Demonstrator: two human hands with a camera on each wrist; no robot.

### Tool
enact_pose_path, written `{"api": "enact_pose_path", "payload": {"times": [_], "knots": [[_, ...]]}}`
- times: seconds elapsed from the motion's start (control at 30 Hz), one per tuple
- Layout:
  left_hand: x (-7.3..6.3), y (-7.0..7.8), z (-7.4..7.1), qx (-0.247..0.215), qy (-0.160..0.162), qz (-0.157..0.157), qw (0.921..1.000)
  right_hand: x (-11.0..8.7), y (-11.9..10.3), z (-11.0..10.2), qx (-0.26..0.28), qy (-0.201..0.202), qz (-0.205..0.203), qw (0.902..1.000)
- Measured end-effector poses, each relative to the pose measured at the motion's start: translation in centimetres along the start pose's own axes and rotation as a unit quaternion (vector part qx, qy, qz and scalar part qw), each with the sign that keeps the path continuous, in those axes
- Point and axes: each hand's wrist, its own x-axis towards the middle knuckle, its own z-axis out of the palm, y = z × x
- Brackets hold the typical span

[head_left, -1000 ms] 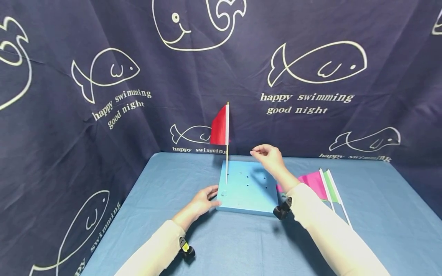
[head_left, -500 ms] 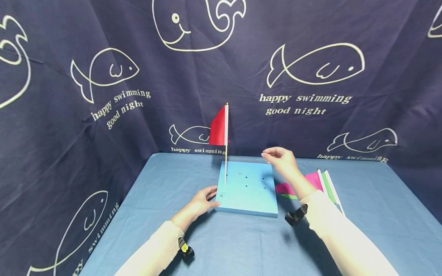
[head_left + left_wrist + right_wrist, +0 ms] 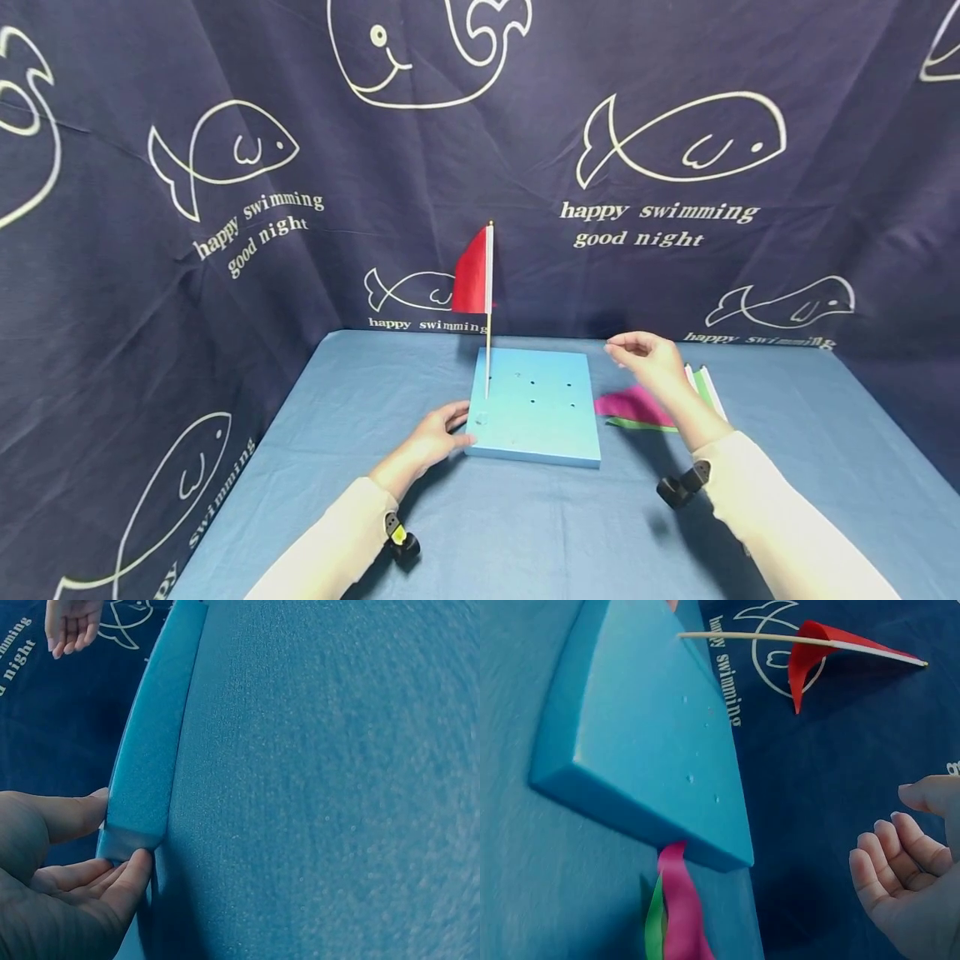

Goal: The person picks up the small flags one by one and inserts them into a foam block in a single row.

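The right hand point(image 3: 651, 363), loose and empty, has moved rightward; left hand point(image 3: 435, 433) pinches blue board point(image 3: 536, 433); red flag point(image 3: 471, 279) seems already planted.

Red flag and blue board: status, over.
Left hand grips blue board. Right hand empty. Red flag upright in board. Pink flag and green flag beside board.

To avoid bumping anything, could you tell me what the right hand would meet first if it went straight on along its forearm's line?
Probably the dark patterned curtain ahead; in the head view the red flag stands left of that line, though depth is unclear.
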Motion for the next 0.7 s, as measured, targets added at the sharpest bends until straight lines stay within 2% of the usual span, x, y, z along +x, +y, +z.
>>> {"api": "enact_pose_path", "payload": {"times": [0.43,0.7], "knots": [[-0.3,0.2,0.0,-0.004,0.004,0.009,0.9999,-1.5,1.4,-1.8,-0.018,0.008,-0.002,0.9998],[-0.4,0.3,0.0,-0.002,0.001,0.009,1.0,-2.1,1.8,-2.4,-0.003,0.02,0.009,0.9998]]}}
